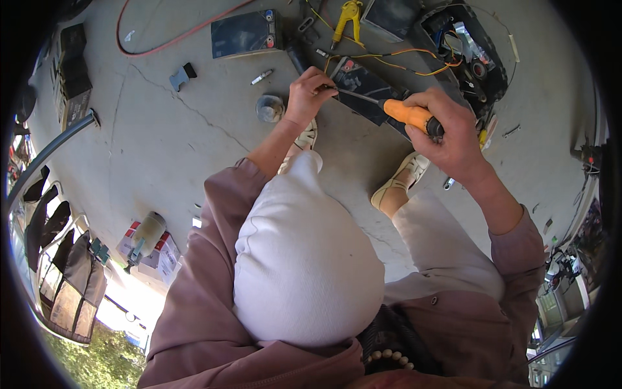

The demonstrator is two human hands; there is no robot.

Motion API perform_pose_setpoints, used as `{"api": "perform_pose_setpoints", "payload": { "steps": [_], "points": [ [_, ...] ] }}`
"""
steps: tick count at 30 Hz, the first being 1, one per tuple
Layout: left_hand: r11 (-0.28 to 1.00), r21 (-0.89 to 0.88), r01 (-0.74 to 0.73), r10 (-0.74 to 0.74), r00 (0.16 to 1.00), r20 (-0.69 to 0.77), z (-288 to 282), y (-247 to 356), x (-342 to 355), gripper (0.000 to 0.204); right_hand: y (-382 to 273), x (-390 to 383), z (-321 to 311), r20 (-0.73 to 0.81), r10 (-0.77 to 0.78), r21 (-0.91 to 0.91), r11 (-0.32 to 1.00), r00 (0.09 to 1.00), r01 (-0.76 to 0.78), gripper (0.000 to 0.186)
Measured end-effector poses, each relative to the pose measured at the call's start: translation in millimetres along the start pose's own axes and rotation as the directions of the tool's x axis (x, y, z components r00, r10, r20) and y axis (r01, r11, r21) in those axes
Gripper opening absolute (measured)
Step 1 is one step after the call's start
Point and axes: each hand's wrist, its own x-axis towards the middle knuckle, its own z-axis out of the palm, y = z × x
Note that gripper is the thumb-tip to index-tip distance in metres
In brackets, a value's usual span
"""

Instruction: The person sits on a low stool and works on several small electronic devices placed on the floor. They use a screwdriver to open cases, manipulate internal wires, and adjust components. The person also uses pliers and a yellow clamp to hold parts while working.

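Note:
My right hand (451, 133) is wrapped round the orange handle of a screwdriver (403, 111). Its metal shaft points left toward my left hand (307, 96). The fingers of my left hand are pinched together at the shaft's tip; whatever small piece is between them is too small to make out. Beneath the shaft lies a black battery (363, 97) with a red terminal mark at its upper left corner. A black cylindrical grip (297, 57) rests just above my left hand.
Another battery (241, 35) lies at upper left, near a red hose (170, 50). A yellow air blow gun (348, 23), orange wires (414, 52) and an open black tray of parts (495, 71) lie at the far side. A spark plug (262, 76) and round metal cup (269, 108) lie left.

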Motion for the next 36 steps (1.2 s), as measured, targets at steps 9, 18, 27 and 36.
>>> {"api": "perform_pose_setpoints", "payload": {
  "steps": [9,18,27,36],
  "points": [
    [1.0,0.009,-0.011,0.011,1.0,0.009,-1,1,1,0.021,-3,7,7,-0.034,-0.059,-0.041,0.998,0.998,0.057,0.028],
    [1.0,-0.002,0.009,-0.009,1.0,0.021,0,-1,1,0.026,-4,9,9,-0.018,-0.091,-0.057,0.994,0.996,0.089,0.027],
    [0.999,-0.014,0.041,-0.041,0.998,0.051,0,-4,1,0.022,-6,10,4,0.012,-0.112,-0.086,0.99,0.994,0.113,0.03],
    [1.0,-0.018,0.02,-0.019,0.999,0.043,0,-5,1,0.022,-26,19,5,0.112,-0.207,-0.21,0.951,0.972,0.226,0.025]
  ]
}}
